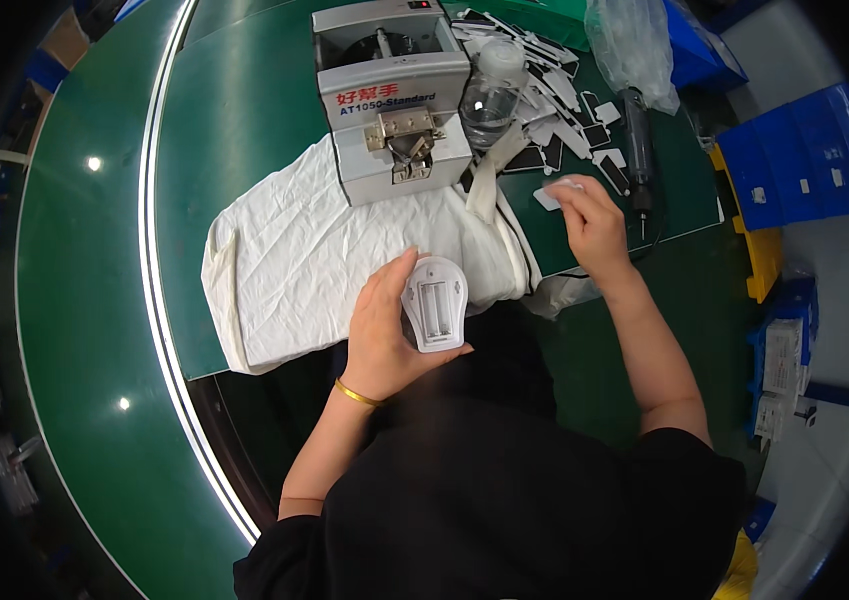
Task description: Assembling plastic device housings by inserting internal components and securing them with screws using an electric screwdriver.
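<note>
My left hand [381, 330] is wrapped around a white plastic housing [451, 300], rounded at the top and narrower at the bottom. Its open battery compartment faces up, with metal contacts at the end and no batteries inside. Out to the right, over the green table, my right hand [594, 222] has its thumb and fingers pinched together at a small white piece [547, 198]. Just beyond that hand lies a loose pile of flat white and black pieces [569, 125]. Beneath my left hand's side of the table edge spreads a white cloth [294, 255].
A grey screw feeder machine [399, 120] stands on the cloth, beside a clear bottle [489, 105]. An electric screwdriver [637, 150] rests at the right, near a clear plastic bag [634, 50]. Blue bins [794, 165] stand farther right. A bright light strip [149, 220] runs along the left.
</note>
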### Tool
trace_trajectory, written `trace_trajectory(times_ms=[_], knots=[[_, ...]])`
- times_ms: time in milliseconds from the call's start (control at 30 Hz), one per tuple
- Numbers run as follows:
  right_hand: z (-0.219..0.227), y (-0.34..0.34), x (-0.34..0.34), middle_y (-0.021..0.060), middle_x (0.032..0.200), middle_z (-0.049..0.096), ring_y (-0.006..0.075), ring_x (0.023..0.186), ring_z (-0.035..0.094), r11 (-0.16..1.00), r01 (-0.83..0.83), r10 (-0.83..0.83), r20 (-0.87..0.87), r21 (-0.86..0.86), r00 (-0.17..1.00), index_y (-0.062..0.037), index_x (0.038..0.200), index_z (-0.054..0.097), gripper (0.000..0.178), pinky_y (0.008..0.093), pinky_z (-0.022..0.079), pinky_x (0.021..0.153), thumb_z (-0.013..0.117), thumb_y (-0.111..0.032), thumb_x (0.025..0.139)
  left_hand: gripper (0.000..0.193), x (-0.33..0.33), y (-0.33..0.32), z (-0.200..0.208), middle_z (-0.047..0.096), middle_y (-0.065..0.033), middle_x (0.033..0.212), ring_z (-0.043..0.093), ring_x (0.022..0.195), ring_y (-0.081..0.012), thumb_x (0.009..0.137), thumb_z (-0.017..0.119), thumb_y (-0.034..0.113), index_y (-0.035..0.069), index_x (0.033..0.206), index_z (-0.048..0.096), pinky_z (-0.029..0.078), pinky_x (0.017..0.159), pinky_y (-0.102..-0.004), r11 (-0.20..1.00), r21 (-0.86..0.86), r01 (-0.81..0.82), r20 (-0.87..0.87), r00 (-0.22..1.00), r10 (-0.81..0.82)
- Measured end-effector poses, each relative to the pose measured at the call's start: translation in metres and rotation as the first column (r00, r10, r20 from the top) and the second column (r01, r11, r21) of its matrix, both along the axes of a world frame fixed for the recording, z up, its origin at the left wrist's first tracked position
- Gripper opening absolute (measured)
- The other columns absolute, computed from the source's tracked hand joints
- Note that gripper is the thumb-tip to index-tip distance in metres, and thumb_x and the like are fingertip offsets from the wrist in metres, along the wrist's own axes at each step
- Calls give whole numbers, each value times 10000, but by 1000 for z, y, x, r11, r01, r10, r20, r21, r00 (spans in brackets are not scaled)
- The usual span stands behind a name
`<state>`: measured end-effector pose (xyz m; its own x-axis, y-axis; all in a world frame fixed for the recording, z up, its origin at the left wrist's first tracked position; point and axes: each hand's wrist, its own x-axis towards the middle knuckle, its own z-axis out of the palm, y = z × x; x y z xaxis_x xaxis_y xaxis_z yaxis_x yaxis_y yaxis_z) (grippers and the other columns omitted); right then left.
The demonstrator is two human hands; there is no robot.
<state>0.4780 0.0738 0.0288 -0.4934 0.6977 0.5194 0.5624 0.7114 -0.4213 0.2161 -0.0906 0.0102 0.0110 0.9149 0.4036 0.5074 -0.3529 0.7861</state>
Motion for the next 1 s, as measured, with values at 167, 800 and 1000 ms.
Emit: trace_trajectory(times_ms=[167,800,1000], knots=[[44,-10,0,103,993,643,157,849,653,962,193,-131,-293,193,947,-8,1024,672,210,262,553,720,586,109,872,1157,0,0,1,564,-171,1288,561,1171,-333,513,958,295,6,1437,325,449,990,-402,1000,20,-22,-38,999,22],[36,-39,-25,91,1046,643,115,867,621,610,-307,-279,-561,-731,779,7,1306,490,429,232,506,783,622,13,898,1171,8,-3,-4,590,-147,1261,576,1114,-348,492,949,245,19,1447,309,467,949,-409,995,23,-96,22,995,95],[42,-68,-51,52,861,617,90,722,588,499,-467,-59,-566,-730,822,-17,1304,442,377,214,472,644,567,-30,949,1264,12,0,-7,597,-189,1251,610,1103,-364,489,958,233,-29,1467,201,483,943,-403,993,65,-97,106,990,90]])
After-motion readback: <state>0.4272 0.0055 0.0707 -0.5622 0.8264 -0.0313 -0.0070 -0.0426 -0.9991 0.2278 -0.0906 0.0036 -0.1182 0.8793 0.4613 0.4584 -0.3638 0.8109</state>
